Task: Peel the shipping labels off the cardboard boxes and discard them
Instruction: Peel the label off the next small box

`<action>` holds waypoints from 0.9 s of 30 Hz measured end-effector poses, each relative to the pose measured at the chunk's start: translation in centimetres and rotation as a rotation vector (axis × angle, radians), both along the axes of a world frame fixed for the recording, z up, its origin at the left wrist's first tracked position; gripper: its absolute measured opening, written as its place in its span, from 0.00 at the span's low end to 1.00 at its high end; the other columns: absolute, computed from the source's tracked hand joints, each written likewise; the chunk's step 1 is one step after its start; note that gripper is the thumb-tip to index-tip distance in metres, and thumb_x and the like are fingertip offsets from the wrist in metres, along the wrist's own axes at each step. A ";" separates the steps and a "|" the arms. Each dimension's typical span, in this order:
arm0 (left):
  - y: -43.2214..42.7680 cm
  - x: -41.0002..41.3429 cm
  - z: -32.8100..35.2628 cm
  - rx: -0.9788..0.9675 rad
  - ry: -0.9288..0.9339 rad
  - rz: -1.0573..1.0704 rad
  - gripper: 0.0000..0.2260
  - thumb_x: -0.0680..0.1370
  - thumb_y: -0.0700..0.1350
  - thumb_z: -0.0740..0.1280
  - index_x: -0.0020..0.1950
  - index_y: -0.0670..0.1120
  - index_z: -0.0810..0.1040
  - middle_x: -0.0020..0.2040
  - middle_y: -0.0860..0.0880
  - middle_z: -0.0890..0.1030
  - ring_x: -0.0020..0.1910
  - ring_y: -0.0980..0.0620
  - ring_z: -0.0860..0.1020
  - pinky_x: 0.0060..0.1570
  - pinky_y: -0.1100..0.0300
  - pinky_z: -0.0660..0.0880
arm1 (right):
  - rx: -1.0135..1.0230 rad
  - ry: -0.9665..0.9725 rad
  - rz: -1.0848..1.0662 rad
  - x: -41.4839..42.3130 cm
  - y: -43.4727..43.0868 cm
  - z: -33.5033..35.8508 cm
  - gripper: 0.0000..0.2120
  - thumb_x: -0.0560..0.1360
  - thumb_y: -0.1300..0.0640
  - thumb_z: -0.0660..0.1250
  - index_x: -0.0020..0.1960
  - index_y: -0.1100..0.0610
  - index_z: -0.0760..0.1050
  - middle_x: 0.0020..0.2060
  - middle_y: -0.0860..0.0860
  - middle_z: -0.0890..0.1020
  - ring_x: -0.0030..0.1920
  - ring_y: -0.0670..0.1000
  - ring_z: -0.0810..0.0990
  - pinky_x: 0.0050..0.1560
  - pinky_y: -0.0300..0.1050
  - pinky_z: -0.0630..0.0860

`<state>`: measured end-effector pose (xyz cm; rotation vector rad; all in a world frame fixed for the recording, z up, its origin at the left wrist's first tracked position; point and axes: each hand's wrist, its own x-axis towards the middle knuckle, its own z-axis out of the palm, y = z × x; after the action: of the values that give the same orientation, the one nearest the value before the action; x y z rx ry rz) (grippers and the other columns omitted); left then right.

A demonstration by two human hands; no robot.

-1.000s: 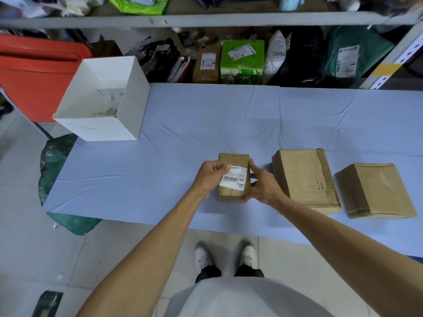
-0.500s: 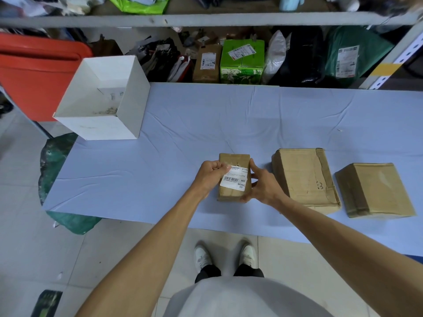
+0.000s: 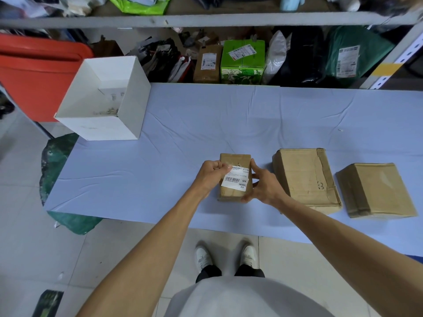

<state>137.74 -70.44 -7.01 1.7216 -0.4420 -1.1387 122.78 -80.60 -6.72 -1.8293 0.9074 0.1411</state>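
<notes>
A small cardboard box [image 3: 234, 160] lies near the front edge of the table with a white shipping label [image 3: 235, 180] on its top. My left hand [image 3: 211, 176] pinches the label's upper left corner, and the label sits skewed and partly lifted from the box. My right hand [image 3: 263, 185] grips the box's right side and holds it down. Two larger cardboard boxes, a middle box [image 3: 305, 177] and a right box [image 3: 375, 189], lie to the right with no label showing on top.
An open white box [image 3: 103, 99] stands at the table's back left corner. The table wears a pale blue cloth [image 3: 206, 124]. Behind it a shelf holds parcels, among them a green carton [image 3: 242, 60]. A red bin [image 3: 34, 74] stands at the left.
The label has come up from the box at its left side and turned a little, pulled by my left hand. My right hand stays on the box.
</notes>
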 end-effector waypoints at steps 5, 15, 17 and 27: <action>0.0 -0.1 0.1 0.002 0.008 -0.011 0.07 0.79 0.42 0.65 0.49 0.40 0.80 0.47 0.44 0.84 0.43 0.51 0.82 0.42 0.63 0.75 | -0.002 -0.001 0.006 0.0 -0.1 -0.1 0.59 0.58 0.68 0.80 0.78 0.53 0.49 0.64 0.53 0.75 0.49 0.49 0.79 0.45 0.39 0.77; 0.0 -0.2 0.5 0.012 0.011 -0.010 0.10 0.79 0.42 0.65 0.54 0.37 0.80 0.49 0.43 0.84 0.44 0.52 0.82 0.39 0.66 0.75 | 0.005 0.004 -0.005 -0.1 -0.1 -0.5 0.59 0.58 0.68 0.80 0.78 0.53 0.47 0.64 0.52 0.75 0.48 0.48 0.78 0.41 0.37 0.77; 0.0 -0.3 0.7 0.015 0.012 -0.010 0.10 0.80 0.41 0.65 0.54 0.36 0.80 0.49 0.43 0.84 0.43 0.53 0.82 0.36 0.69 0.74 | 0.002 0.002 0.003 -0.1 -0.2 -0.5 0.59 0.58 0.67 0.80 0.78 0.53 0.48 0.64 0.51 0.75 0.48 0.48 0.78 0.42 0.38 0.77; -0.2 -0.2 1.3 0.020 0.082 0.017 0.11 0.80 0.42 0.64 0.56 0.35 0.79 0.51 0.41 0.83 0.44 0.50 0.82 0.43 0.62 0.78 | -0.004 -0.002 -0.001 0.0 -0.3 -0.8 0.59 0.57 0.67 0.80 0.78 0.53 0.49 0.63 0.52 0.77 0.49 0.48 0.80 0.45 0.39 0.78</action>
<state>137.56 -70.63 -5.73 1.6864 -0.3663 -1.2000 122.77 -80.86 -7.52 -1.8322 0.9071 0.1371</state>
